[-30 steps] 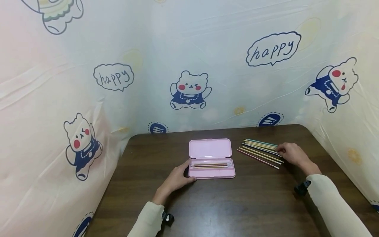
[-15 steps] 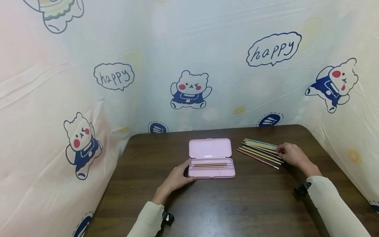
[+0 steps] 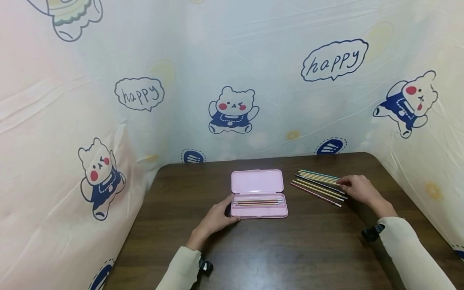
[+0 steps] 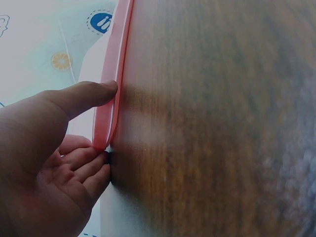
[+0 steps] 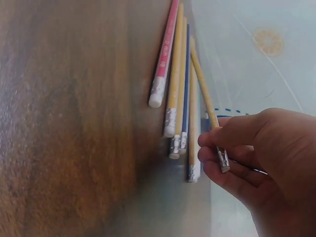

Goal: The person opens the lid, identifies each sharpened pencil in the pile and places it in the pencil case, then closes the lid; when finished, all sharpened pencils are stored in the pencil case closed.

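A pink pencil case [image 3: 257, 183] lies with its lid back on the table, several pencils [image 3: 258, 202] in its long compartment. My left hand [image 3: 214, 218] holds the case's near left corner; in the left wrist view the thumb [image 4: 94, 96] presses the front wall while the fingers bend at the end. To the right, my right hand [image 3: 359, 189] pinches a yellow pencil [image 5: 203, 89] near its eraser end, that end raised off the pile. Beside it lie several loose pencils, among them a pink one [image 5: 165, 57] and a dark blue one [image 5: 186, 84]. The far tips overlap.
Everything rests on a dark brown wooden table [image 3: 261, 253]. A pale printed curtain [image 3: 275, 100] with bears and "happy" bubbles stands behind and along both sides. Each wrist wears a small black camera [image 3: 206, 266].
The right hand has shifted slightly and now holds the yellow pencil's end a little above the others. The left hand and the case have stayed in place.
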### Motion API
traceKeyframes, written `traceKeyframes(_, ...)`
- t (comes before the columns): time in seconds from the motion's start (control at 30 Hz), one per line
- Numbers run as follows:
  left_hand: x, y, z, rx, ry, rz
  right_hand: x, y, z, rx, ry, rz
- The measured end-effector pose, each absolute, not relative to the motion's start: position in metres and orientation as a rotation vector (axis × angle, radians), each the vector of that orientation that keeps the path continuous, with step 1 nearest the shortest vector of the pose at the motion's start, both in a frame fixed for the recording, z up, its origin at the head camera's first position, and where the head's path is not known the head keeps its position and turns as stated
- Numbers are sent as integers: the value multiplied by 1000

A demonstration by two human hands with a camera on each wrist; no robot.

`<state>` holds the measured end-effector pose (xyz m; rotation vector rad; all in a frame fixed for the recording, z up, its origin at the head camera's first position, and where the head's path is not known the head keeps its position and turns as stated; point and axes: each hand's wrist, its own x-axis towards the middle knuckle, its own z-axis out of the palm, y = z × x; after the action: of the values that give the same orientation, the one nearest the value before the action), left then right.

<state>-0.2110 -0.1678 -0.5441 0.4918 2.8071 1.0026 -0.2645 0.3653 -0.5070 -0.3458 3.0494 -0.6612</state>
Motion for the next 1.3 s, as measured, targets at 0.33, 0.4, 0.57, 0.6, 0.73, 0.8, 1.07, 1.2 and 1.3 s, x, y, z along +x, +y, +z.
traceKeyframes(0.33, -212, -168, -545, 502, 2810, 1008, -261, 356, -491, -430, 3145, -732)
traceKeyframes(0.4, -212, -168, -546, 505, 2813, 1009, -261, 352, -486, -446, 3159, -740)
traceKeyframes(0.57, -212, -168, -545, 507, 2811, 1010, -260, 335, -472, -467, 3154, -801)
traceKeyframes(0.6, -212, -168, -545, 504, 2810, 1007, -259, 332, -469, -474, 3149, -817)
traceKeyframes(0.73, -212, -168, -545, 495, 2813, 992, -257, 317, -459, -513, 3131, -873)
traceKeyframes(0.8, -212, -168, -546, 494, 2811, 990, -257, 310, -455, -559, 3134, -887)
traceKeyframes(1.07, -211, -168, -545, 492, 2807, 1001, -258, 283, -445, -710, 3145, -913)
traceKeyframes(1.2, -212, -168, -546, 488, 2810, 994, -258, 268, -441, -753, 3150, -918)
traceKeyframes(1.3, -212, -168, -546, 480, 2812, 983, -258, 257, -439, -777, 3135, -932)
